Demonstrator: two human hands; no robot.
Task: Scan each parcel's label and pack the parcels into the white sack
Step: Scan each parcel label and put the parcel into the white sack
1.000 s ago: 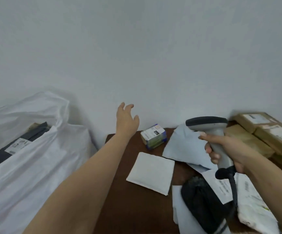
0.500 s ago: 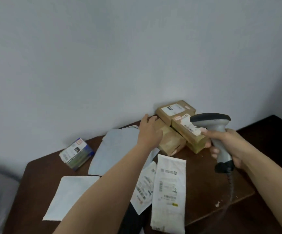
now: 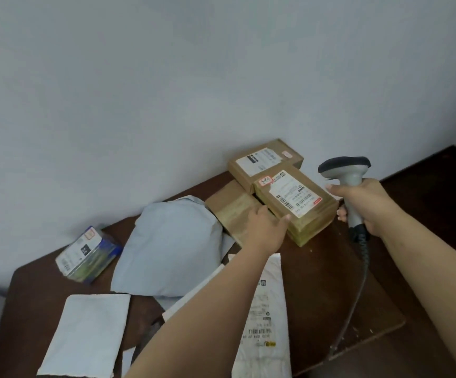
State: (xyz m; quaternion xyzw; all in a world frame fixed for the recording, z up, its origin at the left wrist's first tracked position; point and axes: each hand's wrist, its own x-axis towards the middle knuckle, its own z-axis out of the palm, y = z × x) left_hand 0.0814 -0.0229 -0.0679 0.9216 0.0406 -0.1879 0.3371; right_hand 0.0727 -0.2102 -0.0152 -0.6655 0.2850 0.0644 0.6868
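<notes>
Nearest, at bottom edge: flat white padded mailer (image 3: 85, 336), matte, square-cornered, lying on the dark brown table (image 3: 330, 282). Beside it a long crinkled white poly bag (image 3: 267, 331) with printed barcode label, partly under the left forearm. A dark item shows between them, too hidden to identify.

Mid-table: puffy pale blue-grey poly mailer (image 3: 169, 252), soft and rounded. To its left, a small box (image 3: 87, 255) in clear wrap, white label on top, blue edge, tilted.

Left hand (image 3: 265, 227): fingers fairly straight and spread, resting on a taped brown parcel (image 3: 235, 211), thumb touching the near corner of the labelled carton (image 3: 297, 203). No grip visible.

Right hand (image 3: 366, 205): fingers wrapped round the grey handle of the scanner (image 3: 344, 170), dark rounded head up and pointing left over the cartons. Coiled cable hangs down to the table's right edge.

Farthest: second cardboard carton (image 3: 265, 162) with white label, against the plain pale wall (image 3: 194, 77), touching the labelled one.

The sack is out of frame.
</notes>
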